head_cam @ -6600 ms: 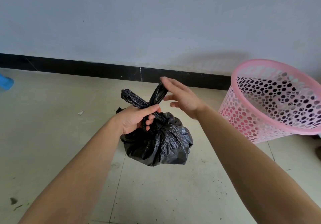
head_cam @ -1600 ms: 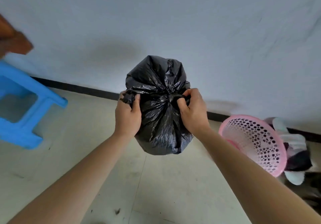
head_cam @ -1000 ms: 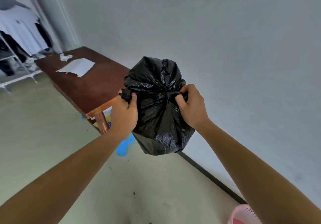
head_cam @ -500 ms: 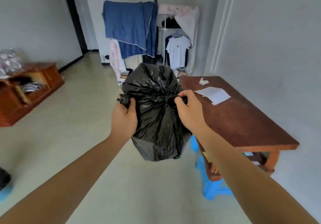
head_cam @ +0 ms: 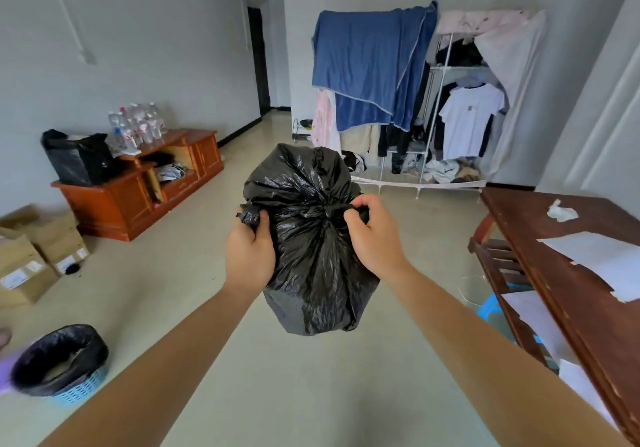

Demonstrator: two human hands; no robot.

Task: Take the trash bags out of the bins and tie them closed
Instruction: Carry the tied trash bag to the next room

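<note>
Out in front of me, the trash bag (head_cam: 313, 238) hangs upright, my left hand (head_cam: 250, 254) and right hand (head_cam: 375, 240) each pinching a knot tail sideways.

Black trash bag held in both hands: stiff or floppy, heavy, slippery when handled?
Likely floppy: the black trash bag is thin, wrinkled film that bunches where the left hand and right hand pinch its tied ends. Probably light for its size, since it is held out on those two ends alone. The glossy film may be slippery; gripping the twisted ends looks safer.
</note>
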